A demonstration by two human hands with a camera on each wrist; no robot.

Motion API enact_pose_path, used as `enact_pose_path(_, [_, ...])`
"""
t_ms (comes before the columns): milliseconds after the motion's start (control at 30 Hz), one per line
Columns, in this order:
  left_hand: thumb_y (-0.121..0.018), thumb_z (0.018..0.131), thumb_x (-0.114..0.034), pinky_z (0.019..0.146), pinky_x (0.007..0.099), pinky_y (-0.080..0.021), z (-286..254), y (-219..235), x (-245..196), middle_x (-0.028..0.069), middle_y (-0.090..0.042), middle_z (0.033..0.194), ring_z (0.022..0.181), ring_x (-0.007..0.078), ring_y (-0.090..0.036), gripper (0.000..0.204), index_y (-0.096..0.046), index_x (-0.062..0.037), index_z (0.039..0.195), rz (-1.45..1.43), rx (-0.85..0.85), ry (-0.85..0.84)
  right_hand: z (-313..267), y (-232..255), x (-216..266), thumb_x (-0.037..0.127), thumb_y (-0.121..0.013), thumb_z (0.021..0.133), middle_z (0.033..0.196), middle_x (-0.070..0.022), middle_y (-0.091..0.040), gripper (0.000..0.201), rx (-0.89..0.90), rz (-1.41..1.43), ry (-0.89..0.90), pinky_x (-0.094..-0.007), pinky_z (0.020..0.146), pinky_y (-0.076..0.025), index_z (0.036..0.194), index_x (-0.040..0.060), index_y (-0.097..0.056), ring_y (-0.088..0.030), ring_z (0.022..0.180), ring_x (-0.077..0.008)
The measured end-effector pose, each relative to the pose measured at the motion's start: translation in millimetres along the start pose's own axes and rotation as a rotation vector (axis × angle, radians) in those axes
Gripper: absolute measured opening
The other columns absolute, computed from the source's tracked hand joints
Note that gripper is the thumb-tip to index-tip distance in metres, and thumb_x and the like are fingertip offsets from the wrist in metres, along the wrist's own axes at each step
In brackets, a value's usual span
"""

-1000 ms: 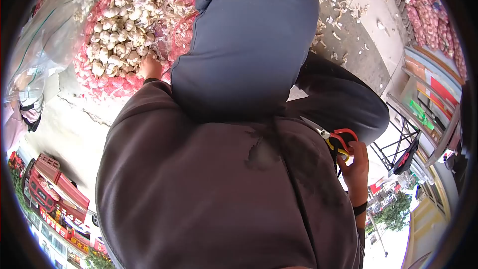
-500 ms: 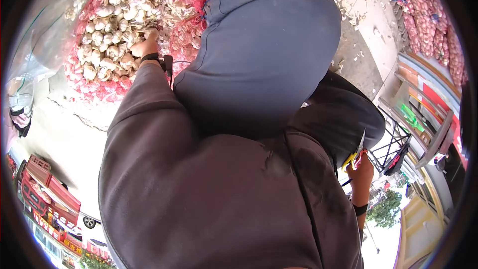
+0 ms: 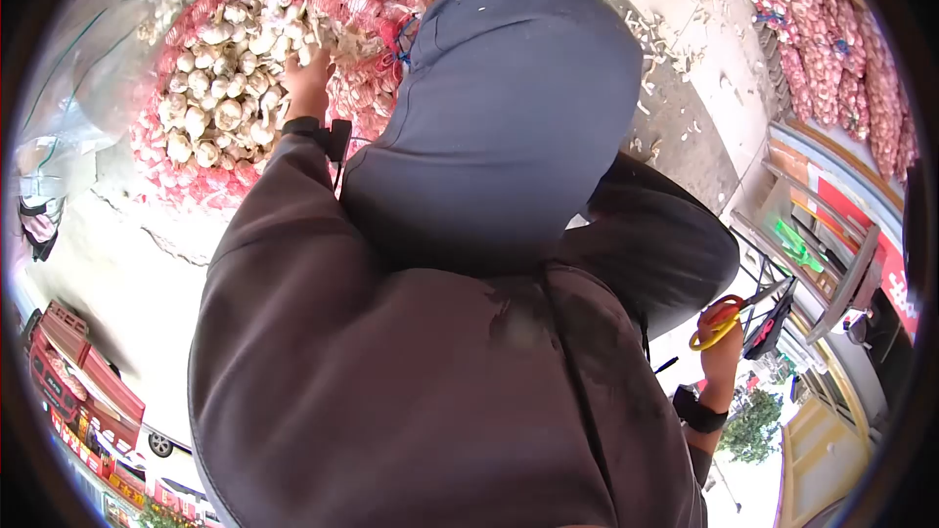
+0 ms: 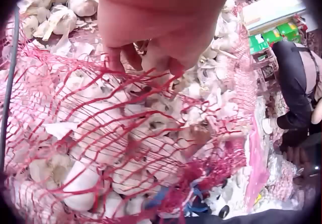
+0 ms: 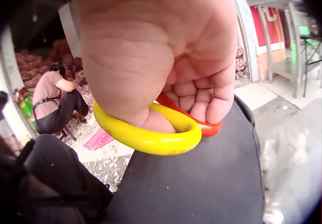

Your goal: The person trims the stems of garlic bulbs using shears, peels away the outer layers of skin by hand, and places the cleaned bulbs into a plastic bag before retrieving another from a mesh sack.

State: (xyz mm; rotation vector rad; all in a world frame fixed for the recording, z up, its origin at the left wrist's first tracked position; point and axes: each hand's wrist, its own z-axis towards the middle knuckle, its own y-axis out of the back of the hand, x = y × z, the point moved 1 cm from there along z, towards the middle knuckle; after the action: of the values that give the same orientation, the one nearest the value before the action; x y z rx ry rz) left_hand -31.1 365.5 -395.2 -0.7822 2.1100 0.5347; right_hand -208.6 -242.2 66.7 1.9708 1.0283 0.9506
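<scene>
My left hand (image 3: pixel 307 90) is at the right side of a heap of garlic bulbs (image 3: pixel 227 115) in a red mesh bag (image 4: pixel 126 128). In the left wrist view its curled fingers grip the edge of the mesh, whose strands run up to the fingertips. Loose bulbs lie beyond the fingers, and more show through the netting below. My right hand (image 3: pixel 722 357) is off to the right by the knee, holding scissors (image 5: pixel 151 144) with yellow and red handle loops. The thumb sits through the yellow loop and the other fingers curl at the red one. In the head view the blades point up and right.
Cut stalks and skins (image 3: pixel 675 39) litter the floor ahead. Clear plastic sheeting (image 3: pixel 83 88) lies left of the bag. Stacked mesh sacks (image 3: pixel 831 49) and a metal table (image 5: pixel 279 2) stand to the right. Another person (image 5: pixel 55 95) sits nearby.
My left hand has moved from the heap's lower edge across the garlic to its right side by the mesh. My right hand has shifted down and outward, turning the scissors up and away.
</scene>
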Motion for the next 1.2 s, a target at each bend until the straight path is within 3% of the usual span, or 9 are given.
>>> enact_pose_path(100, [-0.069,0.081,-0.011,0.064,0.0271,-0.051,-14.8,-9.5,-62.2,0.0093,-0.061,0.099,0.08,0.0141,-0.059,0.048,-0.046,0.0015,0.121,0.086,0.238,-0.312,16.9,0.5,42.2,-0.008,-0.055,0.076,0.1,-0.0076,-0.055,0.024,-0.164,0.419,0.131,-0.0266,0.078,-0.046,0.096,0.0043,-0.051,-0.056,0.087,-0.0161])
enact_pose_path(200, [-0.062,0.086,-0.009,0.061,0.0221,-0.044,-94.0,-42.2,-172.9,0.0035,-0.061,0.095,0.074,0.0088,-0.055,0.039,-0.048,-0.0045,0.123,0.065,0.467,-0.358,34.3,14.3,56.8,-0.012,-0.052,0.077,0.087,-0.0029,-0.047,0.034,-0.113,0.314,0.384,-0.0226,0.069,-0.041,0.106,0.0054,-0.047,-0.048,0.075,-0.0107])
enact_pose_path(233, [-0.059,0.087,-0.008,0.06,0.0211,-0.042,-120.0,-56.9,-201.4,0.0018,-0.061,0.094,0.072,0.0077,-0.053,0.039,-0.048,-0.0061,0.124,0.001,0.554,-0.381,29.7,10.8,65.2,-0.013,-0.054,0.077,0.09,-0.0016,-0.047,0.04,-0.073,0.719,0.192,-0.0217,0.071,-0.041,0.111,0.0056,-0.046,-0.048,0.077,-0.0098])
enact_pose_path(300, [-0.057,0.089,-0.008,0.061,0.0197,-0.041,-186.1,-85.6,-258.5,0.0022,-0.06,0.094,0.074,0.0074,-0.053,0.045,-0.044,-0.0087,0.132,-0.011,0.799,-0.431,34.3,10.9,91.5,-0.013,-0.06,0.072,0.092,-0.0009,-0.041,0.049,-0.087,0.617,0.322,-0.0229,0.082,-0.038,0.115,0.0039,-0.043,-0.045,0.084,-0.0118])
enact_pose_path(433, [-0.058,0.092,-0.024,0.076,0.0276,-0.044,-306.6,-144.6,-309.8,0.0132,-0.049,0.134,0.092,0.0172,-0.057,0.059,-0.034,-0.0037,0.142,-0.274,1.434,-0.383,43.2,6.2,121.6,-0.005,-0.068,0.071,0.09,-0.0028,-0.041,0.041,-0.066,0.512,0.607,-0.0262,0.078,-0.04,0.104,0.0038,-0.045,-0.044,0.082,-0.0142])
enact_pose_path(500, [-0.059,0.093,-0.027,0.077,0.0282,-0.043,-368.2,-170.9,-311.3,0.0117,-0.049,0.135,0.096,0.017,-0.055,0.065,-0.029,-0.0027,0.146,-0.332,1.572,-0.311,39.1,-7.7,125.9,-0.005,-0.07,0.071,0.089,-0.0021,-0.041,0.043,-0.023,0.919,0.507,-0.0281,0.078,-0.042,0.104,0.0042,-0.044,-0.044,0.082,-0.0136])
enact_pose_path(567, [-0.06,0.093,-0.03,0.085,0.0302,-0.043,-415.0,-186.1,-305.1,0.0115,-0.047,0.138,0.106,0.0182,-0.054,0.069,-0.028,-0.0018,0.147,-0.23,1.628,-0.448,38.9,-4.3,115.8,0.017,-0.091,0.059,0.09,-0.0039,-0.041,0.067,-0.147,0.625,0.529,-0.0317,0.081,-0.044,0.104,0.0031,-0.043,-0.046,0.083,-0.0165])
enact_pose_path(733, [-0.063,0.092,-0.006,0.108,0.0363,-0.035,-449.6,-208.0,-259.3,0.0102,-0.043,0.141,0.129,0.0191,-0.043,0.065,-0.03,-0.0003,0.148,-0.177,1.658,-0.649,18.8,-4.7,103.6,0.037,-0.094,0.054,0.099,-0.0124,-0.045,0.085,-0.194,0.403,0.424,-0.037,0.085,-0.042,0.11,-0.001,-0.042,-0.047,0.096,-0.0289])
enact_pose_path(1200, [-0.068,0.087,0.0,0.098,0.033,-0.046,-449.2,-216.1,-210.2,0.0082,-0.048,0.127,0.115,0.0191,-0.055,0.061,-0.039,0.0031,0.14,-0.099,1.621,-0.404,38.2,-53.9,95.8,0.028,-0.075,0.084,0.063,-0.003,-0.048,0.035,-0.068,0.878,0.219,-0.0297,0.054,-0.04,0.088,-0.0009,-0.055,-0.044,0.058,-0.0105])
